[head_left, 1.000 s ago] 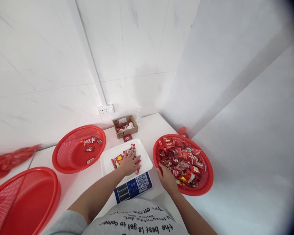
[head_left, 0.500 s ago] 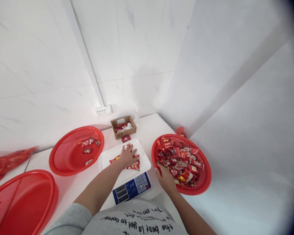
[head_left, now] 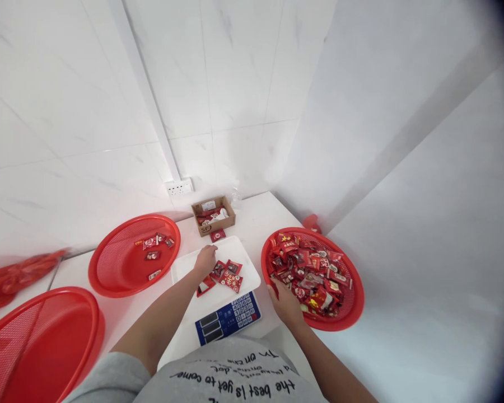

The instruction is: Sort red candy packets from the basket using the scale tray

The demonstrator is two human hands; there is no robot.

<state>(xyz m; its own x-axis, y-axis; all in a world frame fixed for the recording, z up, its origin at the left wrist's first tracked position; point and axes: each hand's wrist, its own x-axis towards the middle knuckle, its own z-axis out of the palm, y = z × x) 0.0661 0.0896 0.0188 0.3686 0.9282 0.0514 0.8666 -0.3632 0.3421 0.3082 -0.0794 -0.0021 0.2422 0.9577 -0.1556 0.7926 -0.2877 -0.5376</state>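
Note:
My left hand [head_left: 205,260] is over the white tray [head_left: 241,254] of a digital scale [head_left: 227,318]. Its fingers look curled in, and whatever they may hold is hidden. Just to its right on the tray lie several small red snack packets [head_left: 232,280], some overlapping. My right hand [head_left: 286,302] grips the near left rim of a red plastic basket [head_left: 358,280]. That basket is heaped with red wrapped packets [head_left: 306,268] and tilts toward me.
At the left stand a red basket [head_left: 105,274] with a few packets and another red basket [head_left: 93,330] nearer me. A small cardboard box [head_left: 205,229] holds packets behind the scale, with one red packet [head_left: 217,235] before it. Red plastic bags [head_left: 21,280] lie far left.
My left hand has moved left across the tray and its spread fingers have drawn in, uncovering the packets. My right hand stays on the basket rim.

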